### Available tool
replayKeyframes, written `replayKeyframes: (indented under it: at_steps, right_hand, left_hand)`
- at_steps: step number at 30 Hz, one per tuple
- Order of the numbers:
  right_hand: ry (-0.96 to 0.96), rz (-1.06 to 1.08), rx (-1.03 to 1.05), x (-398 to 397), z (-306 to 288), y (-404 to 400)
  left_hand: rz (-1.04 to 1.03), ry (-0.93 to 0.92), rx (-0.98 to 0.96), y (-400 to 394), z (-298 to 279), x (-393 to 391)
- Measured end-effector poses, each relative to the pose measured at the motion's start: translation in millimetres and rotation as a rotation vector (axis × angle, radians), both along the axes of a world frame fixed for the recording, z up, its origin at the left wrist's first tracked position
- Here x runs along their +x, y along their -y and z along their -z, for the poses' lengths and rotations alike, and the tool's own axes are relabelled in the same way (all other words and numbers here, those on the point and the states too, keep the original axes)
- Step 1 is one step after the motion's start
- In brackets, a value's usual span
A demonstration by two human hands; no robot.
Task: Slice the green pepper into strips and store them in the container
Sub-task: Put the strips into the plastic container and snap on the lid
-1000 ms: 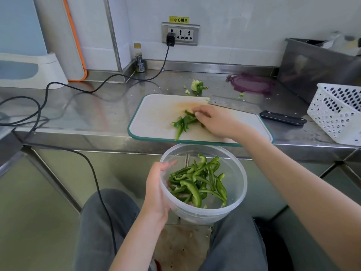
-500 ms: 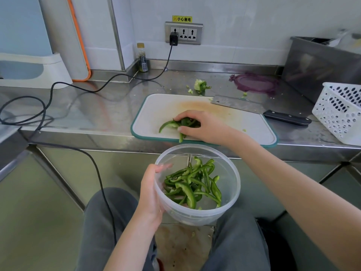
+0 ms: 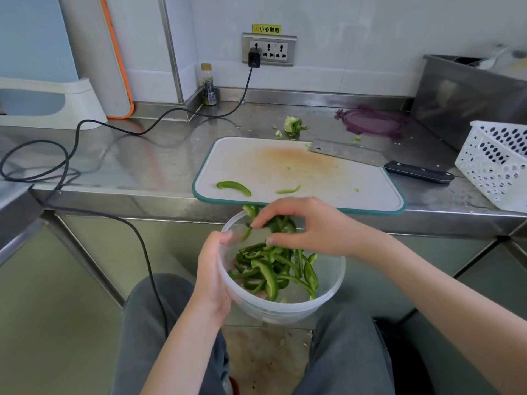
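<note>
My left hand [image 3: 212, 275] grips the left rim of a clear round container [image 3: 328, 292] held below the counter's front edge. Several green pepper strips [image 3: 273, 269] lie inside it. My right hand [image 3: 308, 226] hovers over the container's far rim, its fingers curled round a bunch of strips [image 3: 278, 223]. Two strips, one thick [image 3: 233, 187] and one thin [image 3: 288, 190], lie on the white cutting board [image 3: 313, 172] near its front edge. A cleaver [image 3: 379, 162] rests across the board's back right corner.
The pepper core [image 3: 292, 126] and a purple lid [image 3: 370, 122] lie on the steel counter behind the board. A white perforated basket [image 3: 496, 163] stands at the right, a steel bin [image 3: 467, 95] behind it. A black cable [image 3: 85, 129] trails across the counter's left side.
My right hand gathered strips on the board, swept them off its front edge and now holds them over the container. Two strips stayed behind on the board.
</note>
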State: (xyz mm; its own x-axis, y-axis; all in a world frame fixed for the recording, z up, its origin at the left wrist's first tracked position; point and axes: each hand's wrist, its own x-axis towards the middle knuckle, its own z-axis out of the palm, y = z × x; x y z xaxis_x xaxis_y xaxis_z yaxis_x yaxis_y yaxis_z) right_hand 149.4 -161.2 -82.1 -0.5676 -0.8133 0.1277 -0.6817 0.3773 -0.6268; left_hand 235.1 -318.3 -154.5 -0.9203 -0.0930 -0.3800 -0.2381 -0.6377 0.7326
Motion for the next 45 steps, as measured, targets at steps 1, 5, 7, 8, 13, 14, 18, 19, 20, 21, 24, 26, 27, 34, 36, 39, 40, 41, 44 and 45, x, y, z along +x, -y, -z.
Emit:
replayKeyframes:
  at_steps: [1,5,7,8,13,14,18,19,20,21,24,26,27,34,36,39,40,41,44,45]
  right_hand:
    - [0.033,-0.025,0.016,4,0,-1]
    - [0.081,0.01,-0.1,6,-7,0]
    - [0.161,0.104,-0.242,-2,-14,7]
    - [0.209,0.125,-0.285,-5,-18,10]
    - [0.321,0.042,-0.155,-10,-23,23]
    - [0.273,0.074,-0.165,-11,-21,26]
    - [-0.124,0.202,-0.045,-23,-13,46]
    - [-0.151,0.176,0.048,-24,-12,51]
    - [-0.155,0.133,0.117,-26,-10,56]
    - [-0.154,0.088,0.142,-28,-8,59]
    - [-0.145,0.031,0.087,-32,-3,57]
    - [-0.141,0.03,0.029,-31,1,51]
    - [-0.139,0.036,-0.008,-30,3,48]
    - [0.031,0.05,-0.173,-12,0,22]
    - [0.151,-0.015,-0.163,-6,-6,15]
    - [0.201,0.143,-0.334,-14,-11,10]
    - [0.114,0.253,-0.375,-23,-10,9]
    - [0.022,0.354,-0.364,-32,-9,7]
    - [-0.082,0.47,-0.044,-51,-3,-2]
    - [-0.094,0.454,0.059,-51,0,-5]
  left_hand:
    - [-0.004,-0.003,-0.01,1,0,0]
    - [-0.026,-0.016,-0.051,0,-1,0]
    - [-0.064,-0.034,-0.063,-1,-2,-1]
    - [-0.07,-0.035,-0.063,-1,-2,0]
    - [-0.039,-0.036,-0.098,2,-2,0]
    - [-0.029,-0.03,-0.096,2,-3,0]
    - [-0.013,-0.005,-0.095,2,-2,0]
    - [-0.021,-0.006,-0.091,2,-1,0]
    - [-0.025,-0.009,-0.082,3,-1,0]
    - [-0.027,-0.011,-0.071,4,-1,0]
    - [-0.029,-0.014,-0.047,10,0,1]
    - [-0.041,-0.033,-0.051,13,0,0]
    - [-0.045,-0.038,-0.051,14,0,0]
    - [-0.068,-0.041,-0.042,19,4,-3]
    - [-0.062,-0.036,-0.049,19,5,-3]
    - [-0.065,0.01,-0.057,19,6,-2]
    - [-0.067,0.014,-0.066,18,6,-2]
    - [-0.069,0.016,-0.078,18,6,-1]
    - [-0.079,0.019,-0.097,16,3,-1]
    - [-0.075,0.023,-0.097,15,3,-1]
